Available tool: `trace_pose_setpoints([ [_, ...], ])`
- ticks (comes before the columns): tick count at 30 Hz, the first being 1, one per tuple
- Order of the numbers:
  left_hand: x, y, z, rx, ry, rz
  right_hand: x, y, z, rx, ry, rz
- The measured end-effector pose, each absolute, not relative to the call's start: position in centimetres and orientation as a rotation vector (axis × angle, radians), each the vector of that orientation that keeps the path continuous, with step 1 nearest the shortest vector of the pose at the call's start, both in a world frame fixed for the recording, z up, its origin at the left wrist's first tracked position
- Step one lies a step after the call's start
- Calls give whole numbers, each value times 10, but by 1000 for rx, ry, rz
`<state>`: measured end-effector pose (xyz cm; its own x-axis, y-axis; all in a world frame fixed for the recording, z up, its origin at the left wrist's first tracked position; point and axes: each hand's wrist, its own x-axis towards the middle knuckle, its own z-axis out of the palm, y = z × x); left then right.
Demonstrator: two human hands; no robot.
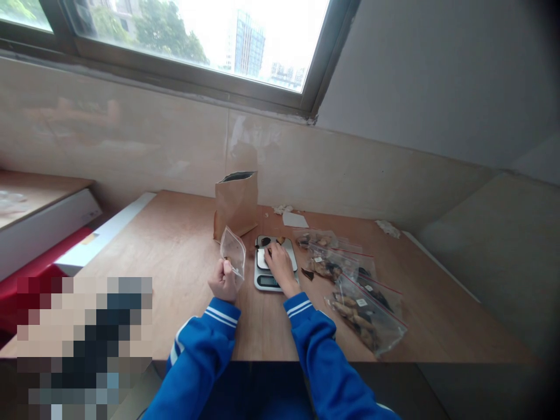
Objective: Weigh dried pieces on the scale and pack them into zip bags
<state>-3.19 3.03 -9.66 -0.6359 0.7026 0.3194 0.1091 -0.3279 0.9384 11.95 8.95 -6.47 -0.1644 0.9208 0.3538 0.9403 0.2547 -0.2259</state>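
A small clear plastic bag (233,252) stands upright in my left hand (224,281), whose fingers are closed on its near side. My right hand (280,262) reaches over the plate of a digital kitchen scale (262,280), fingers bent together; what they pinch, if anything, is hidden. On the scale's plate lie a dark piece (265,241) and a brownish piece (280,240), both dried-looking. Another dark dried piece (308,273) rests on the table just right of the scale.
A brown paper bag (236,204) stands open behind the clear bag. To the right lie several zip bags (367,315) of dried brown pieces. A white paper (295,220) lies behind the scale on the wooden table (175,251). The wall (350,175) rises behind.
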Motion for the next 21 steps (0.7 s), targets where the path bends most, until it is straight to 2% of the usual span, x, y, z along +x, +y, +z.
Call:
trace_pose_setpoints([
  [5,-32,30,-95,1058,1533,2003,119,90,-45,-1543,-1881,223],
  [9,-30,31,-95,1066,1515,1974,93,82,-2,-1297,-1633,517],
  [14,-30,30,-92,1117,1495,1935,44,71,41,-1103,-1630,808],
  [18,-31,28,-88,1139,1521,1937,28,68,39,-1056,-1807,874],
  [21,-31,29,-89,1079,1544,1944,37,74,25,-1010,-1812,679],
])
